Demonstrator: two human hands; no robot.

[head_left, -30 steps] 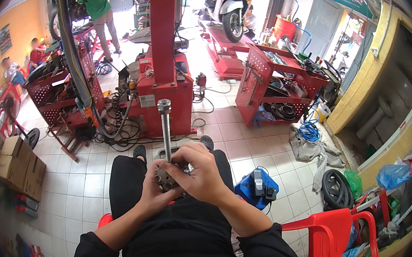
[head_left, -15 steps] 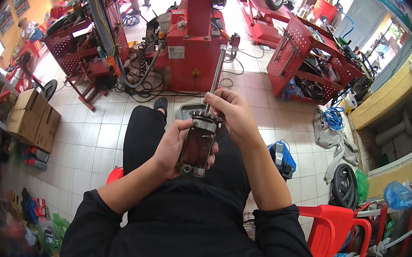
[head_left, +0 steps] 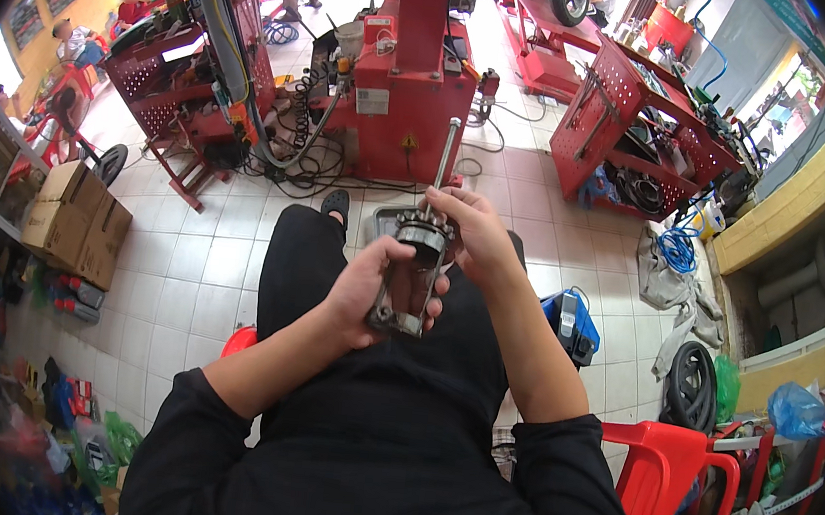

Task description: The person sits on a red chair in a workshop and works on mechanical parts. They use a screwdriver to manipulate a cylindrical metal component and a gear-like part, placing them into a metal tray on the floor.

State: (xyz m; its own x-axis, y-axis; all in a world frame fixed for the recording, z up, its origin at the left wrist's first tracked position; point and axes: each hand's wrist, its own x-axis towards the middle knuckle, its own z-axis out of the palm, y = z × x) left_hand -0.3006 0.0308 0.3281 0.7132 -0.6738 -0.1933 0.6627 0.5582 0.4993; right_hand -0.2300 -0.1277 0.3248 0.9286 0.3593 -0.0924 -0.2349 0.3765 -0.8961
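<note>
Over my lap I hold a dark metal tool (head_left: 422, 237): an open, long frame with a round, notched head at its upper end. A long metal rod (head_left: 448, 151) rises from that head, leaning slightly right. My left hand (head_left: 357, 287) is wrapped round the frame, its thumb just below the head and fingertips showing past the far side. At the top, my right hand (head_left: 480, 235) has its thumb and fingers closed at the rod's lower end, close against the head. The exact finger contact there is partly hidden.
A grey tray (head_left: 384, 216) lies on the tiles beyond my knees, before a red machine base (head_left: 407, 136). Red tool carts (head_left: 589, 105) stand around. A blue-and-black case (head_left: 571, 325) is right of my leg; a red plastic chair (head_left: 650, 484) stands lower right. Cardboard boxes (head_left: 74, 222) are left.
The metal tool has turned and tilted in my hands, showing more of its frame's side. The rod's top sits lower in view. The whole scene has shifted slightly right.
</note>
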